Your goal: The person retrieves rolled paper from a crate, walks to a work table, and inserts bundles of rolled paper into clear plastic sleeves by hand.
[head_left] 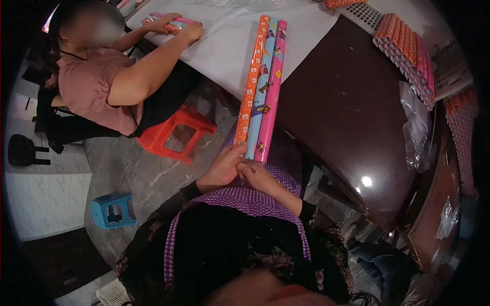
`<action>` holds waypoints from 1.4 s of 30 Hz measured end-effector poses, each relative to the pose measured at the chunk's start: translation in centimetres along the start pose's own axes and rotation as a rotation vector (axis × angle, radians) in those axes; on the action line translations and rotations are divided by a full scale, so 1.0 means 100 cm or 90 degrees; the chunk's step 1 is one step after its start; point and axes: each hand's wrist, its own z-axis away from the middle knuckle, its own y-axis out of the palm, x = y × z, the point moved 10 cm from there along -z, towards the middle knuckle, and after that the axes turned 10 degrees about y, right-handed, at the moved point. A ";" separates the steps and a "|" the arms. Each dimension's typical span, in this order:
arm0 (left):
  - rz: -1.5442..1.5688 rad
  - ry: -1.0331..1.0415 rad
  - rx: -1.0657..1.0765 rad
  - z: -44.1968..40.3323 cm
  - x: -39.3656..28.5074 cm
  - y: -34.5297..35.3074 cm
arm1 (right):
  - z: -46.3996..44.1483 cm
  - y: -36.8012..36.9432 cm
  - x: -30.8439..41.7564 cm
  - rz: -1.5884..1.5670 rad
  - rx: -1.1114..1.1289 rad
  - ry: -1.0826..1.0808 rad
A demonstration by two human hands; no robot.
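Three rolls of wrapping paper lie side by side in front of me: an orange roll (pixel 250 86), a light blue roll (pixel 264 84) and a pink roll (pixel 276 81). Their far ends reach over the white sheet on the table, and their near ends come down to my apron. My left hand (pixel 223 166) is closed at the near end of the orange roll. Just below the blue and pink ends, my right hand (pixel 256 175) is closed in a pinch. What its fingers hold is too small to make out.
A co-worker (pixel 97 92) at the left handles wrapped rolls (pixel 176 24) on the white sheet (pixel 224 51). Stacked orange and pink rolls (pixel 406 56) lie right of the dark table (pixel 342 112), near crumpled plastic film (pixel 416 132). Red (pixel 176 130) and blue (pixel 112 210) stools stand left.
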 end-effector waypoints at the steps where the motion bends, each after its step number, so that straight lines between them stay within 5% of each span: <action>1: -0.001 -0.003 -0.004 0.000 0.001 -0.003 | 0.003 -0.005 0.006 0.019 -0.038 0.052; 6: -0.114 0.049 0.124 0.003 -0.007 0.002 | 0.001 -0.002 -0.013 0.083 -0.063 0.185; 9: -0.147 0.011 0.076 0.005 -0.007 -0.004 | 0.000 0.004 -0.021 0.077 -0.065 0.233; 11: -0.119 -0.005 0.052 0.006 -0.009 -0.001 | 0.000 -0.001 -0.002 0.047 -0.124 0.079; 12: -0.092 -0.019 0.030 0.008 -0.006 -0.004 | -0.002 0.006 -0.008 0.005 -0.025 0.135; 16: -0.067 -0.034 -0.001 0.005 -0.003 -0.014 | 0.003 0.012 0.004 0.046 0.001 0.199; 22: -0.159 -0.070 0.002 0.006 -0.006 -0.029 | -0.005 0.020 0.024 -0.022 0.020 -0.015; 24: -0.116 -0.064 -0.011 0.006 -0.012 -0.022 | -0.007 0.031 0.003 -0.096 0.107 0.176; 28: -0.091 -0.068 0.062 0.002 -0.011 -0.023 | -0.009 0.043 -0.007 -0.234 0.186 0.244; 34: -0.097 0.001 0.044 0.003 -0.016 -0.016 | -0.019 0.040 -0.013 -0.204 0.272 0.082; 36: -0.121 0.056 -0.082 0.009 -0.021 -0.017 | -0.021 0.035 -0.025 -0.175 0.280 0.064; 39: -0.119 0.105 -0.019 0.013 -0.019 -0.032 | -0.007 0.020 -0.074 -0.086 0.486 0.157; 40: -0.140 0.108 -0.058 0.016 -0.018 -0.029 | -0.003 0.006 -0.066 -0.074 0.490 0.148; 42: -0.150 0.106 -0.048 0.018 -0.017 -0.023 | -0.016 -0.042 -0.028 -0.353 0.317 0.037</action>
